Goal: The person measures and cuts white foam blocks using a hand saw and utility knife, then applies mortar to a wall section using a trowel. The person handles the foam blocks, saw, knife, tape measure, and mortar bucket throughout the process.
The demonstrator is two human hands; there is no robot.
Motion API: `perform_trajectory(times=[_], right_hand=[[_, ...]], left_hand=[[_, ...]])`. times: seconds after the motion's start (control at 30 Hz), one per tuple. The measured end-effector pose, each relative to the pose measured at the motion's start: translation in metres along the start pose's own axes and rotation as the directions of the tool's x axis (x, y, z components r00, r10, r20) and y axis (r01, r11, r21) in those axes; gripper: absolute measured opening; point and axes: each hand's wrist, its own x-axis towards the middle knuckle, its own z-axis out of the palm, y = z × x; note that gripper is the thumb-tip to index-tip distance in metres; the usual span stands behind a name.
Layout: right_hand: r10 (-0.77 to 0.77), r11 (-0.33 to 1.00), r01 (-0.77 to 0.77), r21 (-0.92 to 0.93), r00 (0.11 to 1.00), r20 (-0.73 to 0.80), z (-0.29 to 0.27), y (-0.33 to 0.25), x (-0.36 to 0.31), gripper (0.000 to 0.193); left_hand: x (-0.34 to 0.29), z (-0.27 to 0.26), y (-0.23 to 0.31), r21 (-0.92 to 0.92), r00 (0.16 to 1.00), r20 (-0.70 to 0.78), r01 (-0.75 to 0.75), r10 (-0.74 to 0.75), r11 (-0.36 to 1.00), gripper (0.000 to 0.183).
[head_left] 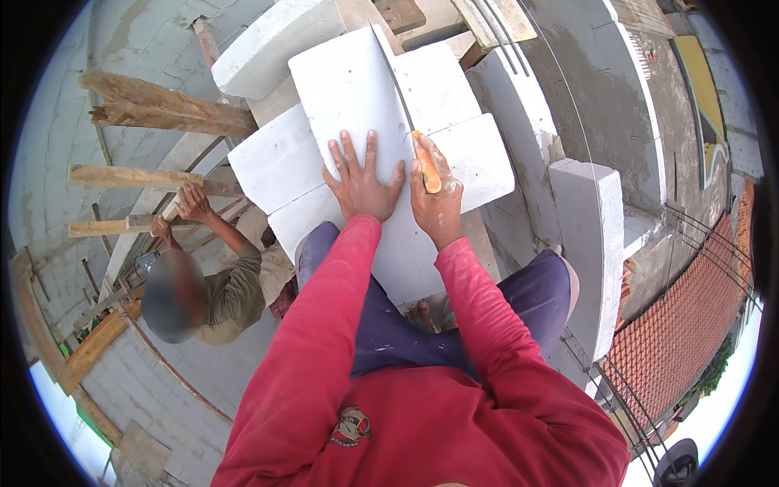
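My right hand [441,203] is wrapped round the orange handle of a hand saw [428,165]. Its long thin blade points away from me and runs along the right side of a white lightweight block [345,81]; I cannot tell how deep it sits. Fingers spread, my left hand [363,187] lies flat on that block's near part. Beneath and around it are more white blocks, one at the left [276,158] and another at the right [475,162]. My knees are on either side of the blocks.
Another white block [280,40] lies at the far left. On the left, a co-worker [231,284] grips one of several timber pieces [134,177]. A block wall [588,243] rises at my right, with thin metal rods [499,32] on boards beyond and a tiled roof [669,325] below.
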Motion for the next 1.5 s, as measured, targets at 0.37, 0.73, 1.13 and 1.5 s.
perform_trajectory(times=[0.37,0.73,1.13,1.5], right_hand=[[0.221,0.967,-0.236,0.092,0.964,0.148,-0.002,-0.025,0.037,0.044],[0.188,0.981,-0.193,0.017,0.971,0.151,-0.001,-0.018,0.036,0.045],[-0.071,0.994,0.071,-0.079,0.997,0.002,-0.001,0.014,-0.006,0.045],[-0.065,0.998,0.064,-0.025,0.997,-0.036,0.001,0.009,-0.002,0.043]], left_hand=[[0.004,-0.001,0.003,0.018,1.0,-0.005,-0.003,0.003,1.0,0.083],[0.008,0.0,0.004,0.043,1.0,0.005,-0.005,0.004,0.999,0.082],[0.002,0.0,0.002,0.03,1.0,0.001,0.007,-0.007,1.0,0.082],[0.003,0.0,0.003,0.0,1.0,-0.008,-0.005,0.005,1.0,0.083]])
